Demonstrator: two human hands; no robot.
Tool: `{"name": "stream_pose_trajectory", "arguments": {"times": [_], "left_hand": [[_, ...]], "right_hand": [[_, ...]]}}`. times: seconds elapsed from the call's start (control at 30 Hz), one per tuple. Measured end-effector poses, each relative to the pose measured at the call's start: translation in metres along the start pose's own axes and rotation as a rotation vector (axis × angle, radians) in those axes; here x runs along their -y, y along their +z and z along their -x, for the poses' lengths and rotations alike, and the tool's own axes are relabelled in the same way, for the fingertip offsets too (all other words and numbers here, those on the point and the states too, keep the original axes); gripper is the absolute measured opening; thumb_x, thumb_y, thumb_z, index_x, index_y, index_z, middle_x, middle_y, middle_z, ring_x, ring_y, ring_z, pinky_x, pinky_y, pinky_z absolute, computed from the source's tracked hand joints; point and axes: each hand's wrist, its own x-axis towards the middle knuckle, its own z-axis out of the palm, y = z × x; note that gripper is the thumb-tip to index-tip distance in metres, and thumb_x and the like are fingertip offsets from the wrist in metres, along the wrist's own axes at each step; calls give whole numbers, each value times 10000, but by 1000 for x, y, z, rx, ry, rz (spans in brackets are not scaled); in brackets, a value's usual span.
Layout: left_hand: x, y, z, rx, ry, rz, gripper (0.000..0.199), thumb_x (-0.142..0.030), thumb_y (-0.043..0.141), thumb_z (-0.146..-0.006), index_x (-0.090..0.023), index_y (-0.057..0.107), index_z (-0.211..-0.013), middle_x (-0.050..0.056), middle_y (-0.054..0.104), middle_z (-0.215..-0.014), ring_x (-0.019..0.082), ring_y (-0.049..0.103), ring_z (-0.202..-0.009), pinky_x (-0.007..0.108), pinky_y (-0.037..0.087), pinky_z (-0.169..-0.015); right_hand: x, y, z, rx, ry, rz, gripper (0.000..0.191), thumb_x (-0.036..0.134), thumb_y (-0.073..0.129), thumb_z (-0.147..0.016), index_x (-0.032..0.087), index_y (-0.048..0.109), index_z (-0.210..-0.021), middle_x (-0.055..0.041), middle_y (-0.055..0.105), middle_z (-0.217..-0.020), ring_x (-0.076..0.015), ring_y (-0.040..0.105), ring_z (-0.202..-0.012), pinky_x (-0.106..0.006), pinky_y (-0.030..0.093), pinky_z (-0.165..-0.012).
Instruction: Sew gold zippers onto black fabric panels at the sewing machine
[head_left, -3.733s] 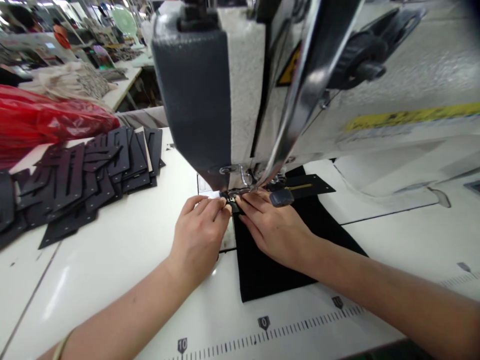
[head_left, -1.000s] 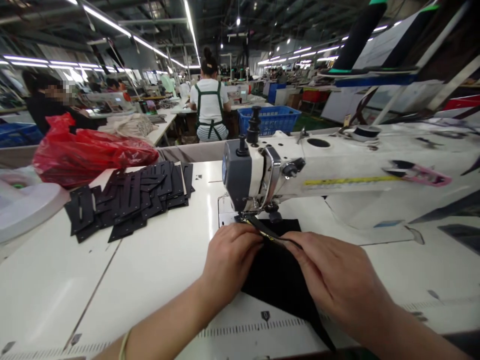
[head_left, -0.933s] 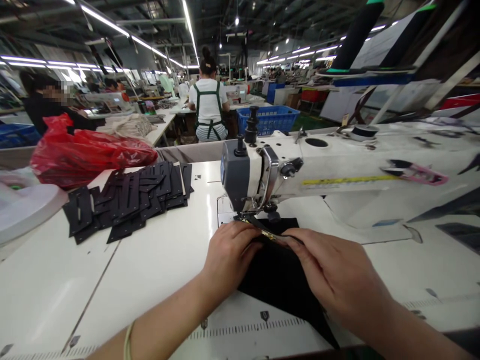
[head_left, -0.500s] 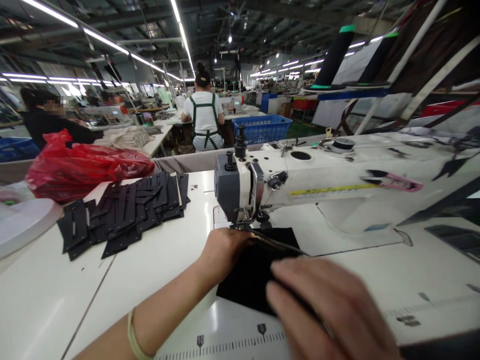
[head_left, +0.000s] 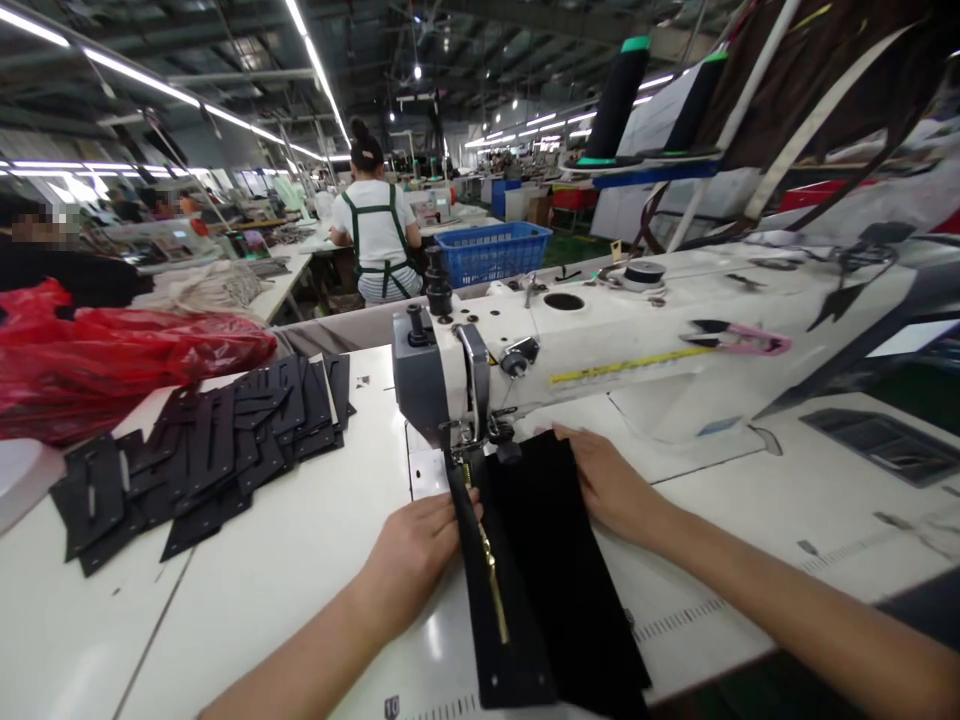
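A black fabric piece point(head_left: 559, 560) lies under the presser foot of the white sewing machine point(head_left: 645, 370). Along its left side runs a black strip with a gold zipper point(head_left: 491, 575), leading up to the needle area. My left hand point(head_left: 412, 550) grips the strip's left edge just in front of the presser foot, fingertips by the zipper. My right hand point(head_left: 611, 485) lies rather flat against the fabric's upper right edge, fingers stretched towards the machine head; part of them is hidden by the cloth.
Several dark slotted strips point(head_left: 217, 440) are piled on the tabletop at left, before a red plastic bag point(head_left: 127, 350). Pink-handled snips point(head_left: 739, 338) rest on the machine arm. Behind stand a blue basket point(head_left: 491, 252) and a seated person point(head_left: 375, 220); thread cones point(head_left: 615, 105) are at upper right.
My right hand has moved from the near front up to the fabric's far right edge. The piece has turned, its zipper now pointing towards me. My left hand has drawn back from the needle. The view swung right.
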Motion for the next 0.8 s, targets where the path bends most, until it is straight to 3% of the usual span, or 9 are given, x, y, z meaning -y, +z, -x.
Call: {"name": "stream_pose_trajectory", "arguments": {"times": [0.1,0.2,0.33,0.43,0.6,0.7,0.8], "left_hand": [[-7,-5,3,144,-15,-20,358,-79,356,-871,-125,473,-1207,126,564,-1204,202,507,-1139,369,452,-943],[-7,-8,0,141,-99,-24,361,-71,356,-834,-122,496,-1163,135,586,-1141,225,509,-1109,408,457,-902],[-1,-1,-4,138,-186,-181,224,-77,419,-817,-132,589,-953,116,622,-951,269,493,-1068,430,449,-833],[0,5,-6,155,-189,-282,171,-68,453,-803,-130,604,-854,108,617,-884,273,503,-1014,420,437,-806],[-5,8,-10,171,-239,-368,130,-65,476,-791,-127,586,-760,93,609,-818,256,520,-862,400,425,-724],[-7,8,-12,182,-281,-362,121,-79,476,-792,-130,578,-752,85,608,-811,243,510,-791,402,408,-688],[-9,8,-11,171,-325,-311,117,-76,481,-781,-133,580,-755,82,610,-831,246,501,-809,406,395,-697]], "right_hand": [[-5,3,-5,-24,96,-187,354,307,349,-855,174,609,-1056,-84,648,-998,-238,592,-966,-381,451,-858],[-4,9,-12,-63,221,-337,419,398,343,-867,167,585,-1120,-70,650,-1043,-215,594,-982,-357,445,-880],[-7,5,-18,-67,293,-393,445,465,336,-866,187,631,-1051,-53,645,-1080,-218,571,-1038,-353,416,-919],[-8,1,-19,-63,298,-425,405,445,369,-846,196,637,-1018,-49,645,-1077,-215,578,-1020,-342,425,-897],[-5,4,-18,48,293,-373,349,244,479,-748,197,557,-1084,3,650,-755,-168,598,-655,-282,448,-630],[-5,6,-19,34,196,-253,262,202,442,-761,216,572,-988,4,629,-789,-168,587,-722,-289,428,-696],[-9,2,-18,-62,132,-164,177,209,422,-750,209,587,-812,-26,593,-850,-186,561,-841,-312,414,-782]]}}
